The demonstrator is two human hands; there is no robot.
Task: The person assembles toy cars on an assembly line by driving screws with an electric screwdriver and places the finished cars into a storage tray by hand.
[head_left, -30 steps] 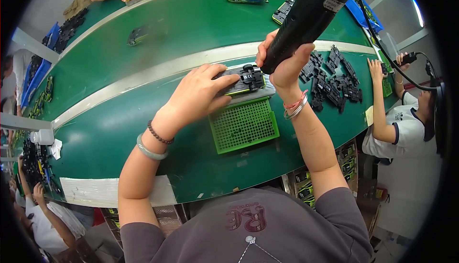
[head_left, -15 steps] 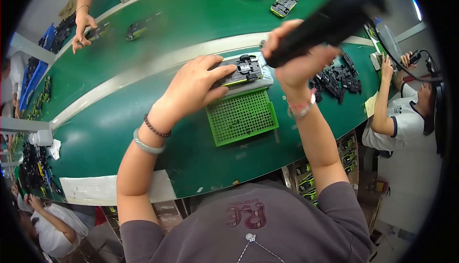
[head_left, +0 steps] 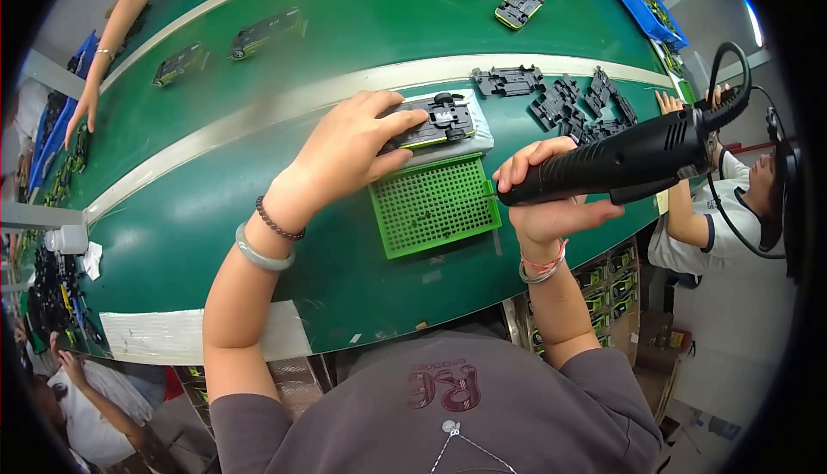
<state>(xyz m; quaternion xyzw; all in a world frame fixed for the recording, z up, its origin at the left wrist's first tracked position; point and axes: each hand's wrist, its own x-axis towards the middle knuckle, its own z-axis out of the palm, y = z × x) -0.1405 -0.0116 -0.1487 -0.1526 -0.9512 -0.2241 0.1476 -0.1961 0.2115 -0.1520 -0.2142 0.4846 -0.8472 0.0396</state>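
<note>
My left hand presses an upside-down toy car onto a white pad, its fingers over the black underside. Wheels and a yellow-green body edge show on the car. Gripped in my right hand is a black electric screwdriver with a cable at its back end. The screwdriver lies nearly level, its thin bit pointing left across the right rim of a green perforated basket. Small dark pieces, perhaps screws, lie in that basket, just in front of the pad.
Black chassis parts lie in a pile beyond the screwdriver. Upside-down toy cars sit on the green surface past the pale rail. Blue bins stand far right. A co-worker's arm reaches in at far left; another person sits at right.
My right hand has brought the screwdriver from beside the car toward me, its bit now at the basket. My left hand stays on the car. The far co-worker's hand has moved left.
</note>
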